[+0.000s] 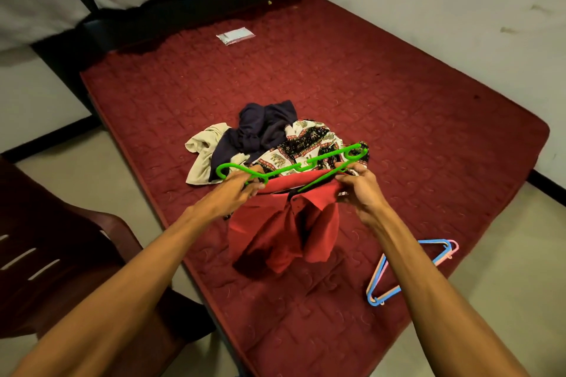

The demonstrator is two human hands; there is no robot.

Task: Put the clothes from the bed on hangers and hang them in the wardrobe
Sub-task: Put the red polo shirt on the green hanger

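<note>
Shirt (284, 232) being fitted onto a green hanger (294, 167) above the bed (398, 101).
The red shirt is held up over its near part: hanger and collar are gripped together by the left hand (242, 187), the opposite collar edge is pinched by the right hand (358, 184). The cloth is judged light and limp, best taken at the shoulders; the hanger, stiff.

One wide-angle camera, worn on the head, looks forward and down from the near corner of the bed (398, 86) toward its far edge, close enough that the mattress fills most of the view.
</note>
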